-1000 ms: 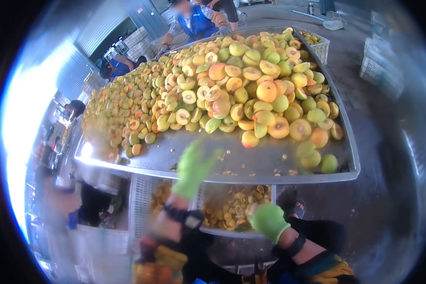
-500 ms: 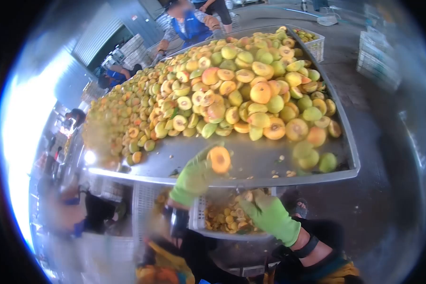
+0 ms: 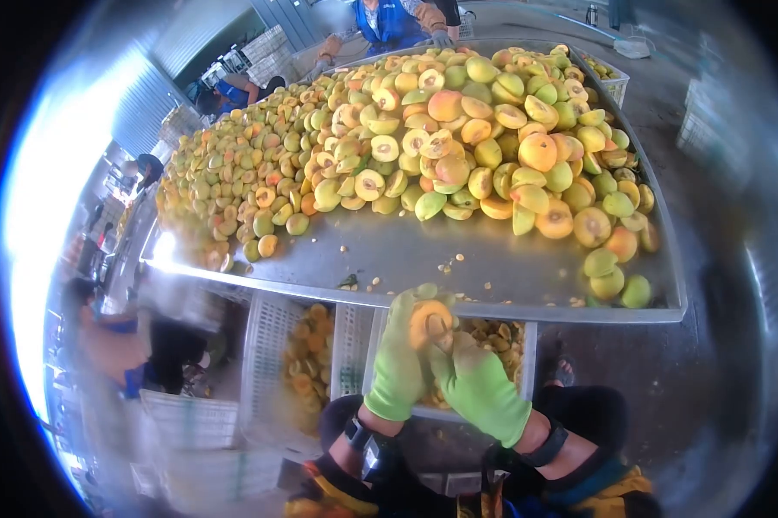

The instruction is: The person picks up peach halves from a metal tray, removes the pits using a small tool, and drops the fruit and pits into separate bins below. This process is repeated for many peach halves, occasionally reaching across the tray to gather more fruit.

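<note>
My left hand (image 3: pixel 401 358), in a green glove, holds a halved peach (image 3: pixel 430 324) just in front of the table's near rim. The orange cut side of the fruit faces up and towards me. Pressed up to it is my right hand (image 3: pixel 481 380), gloved the same way, with its fingers closed at the fruit's right edge. Whatever sits in those right fingers is too small and hidden to name. Below both hands stands a white crate (image 3: pixel 527 358) of small brownish pieces, partly covered by the gloves.
A big heap of whole and halved peaches (image 3: pixel 458 160) covers much of the metal table (image 3: pixel 389 259), which has a raised rim. Another white crate (image 3: pixel 264 363) with orange fruit pieces stands at left. Across the table is a person in a blue vest (image 3: pixel 393 24); other people are at left.
My left hand has drawn back from above the table to its near rim with the peach half. My right hand has risen from over the crate and now meets the fruit.
</note>
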